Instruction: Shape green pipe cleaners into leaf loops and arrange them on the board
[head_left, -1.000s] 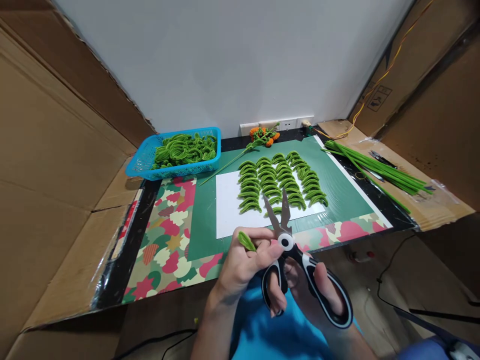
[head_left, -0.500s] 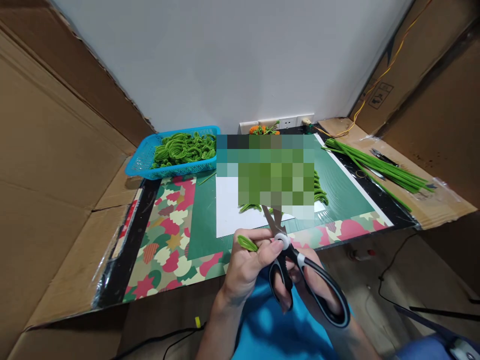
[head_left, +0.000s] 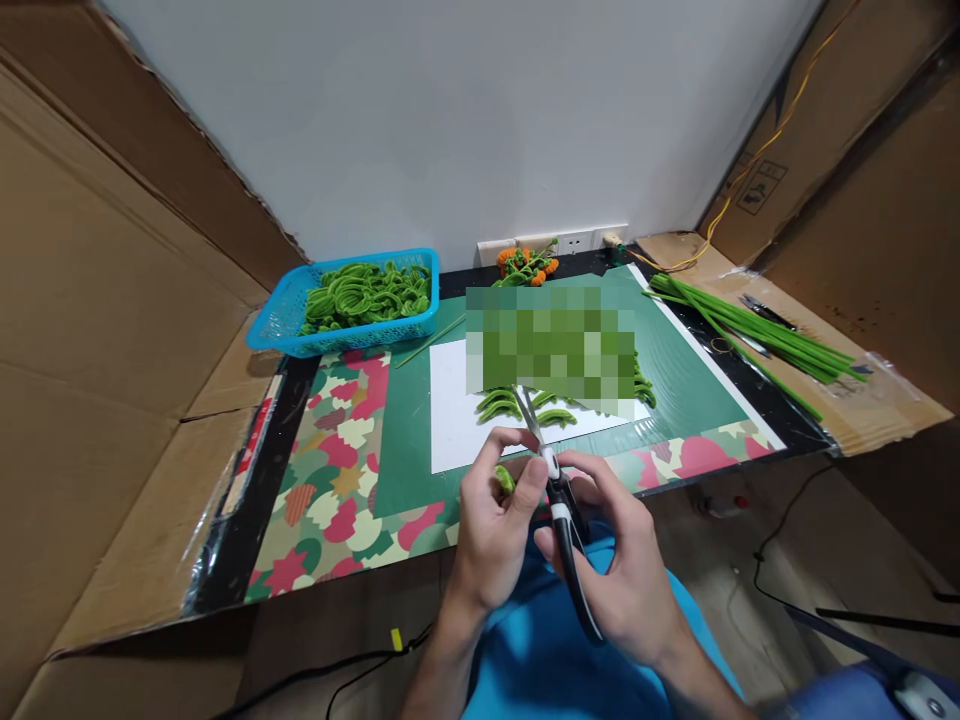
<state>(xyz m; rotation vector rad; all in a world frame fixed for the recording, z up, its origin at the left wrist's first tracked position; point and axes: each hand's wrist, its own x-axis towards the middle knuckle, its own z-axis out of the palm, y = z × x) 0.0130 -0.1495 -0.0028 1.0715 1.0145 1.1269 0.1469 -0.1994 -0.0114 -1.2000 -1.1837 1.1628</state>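
Observation:
My left hand (head_left: 487,540) is closed around a short green chenille piece (head_left: 504,480), whose end shows between the fingers. Its thumb and index finger also touch the scissors (head_left: 561,512) near the pivot. My right hand (head_left: 626,575) is closed on the black-and-white scissor handles. The blades point away from me and appear slightly apart. Beyond the tips, curved green chenille pieces (head_left: 499,404) lie in rows on white paper (head_left: 454,425). A pixelated patch hides most of the rows.
A blue basket (head_left: 274,325) of looped green chenille stands back left. An orange-and-green chenille flower (head_left: 529,265) lies near the wall sockets (head_left: 576,243). Long green stems (head_left: 765,330) and pliers (head_left: 765,310) are at the right. Cardboard walls (head_left: 112,300) flank the table.
The scissors have turned from spread handles to nearly edge-on, and the blades are closer together. My right hand has come up beside the handles. The green piece sits deeper in my left hand.

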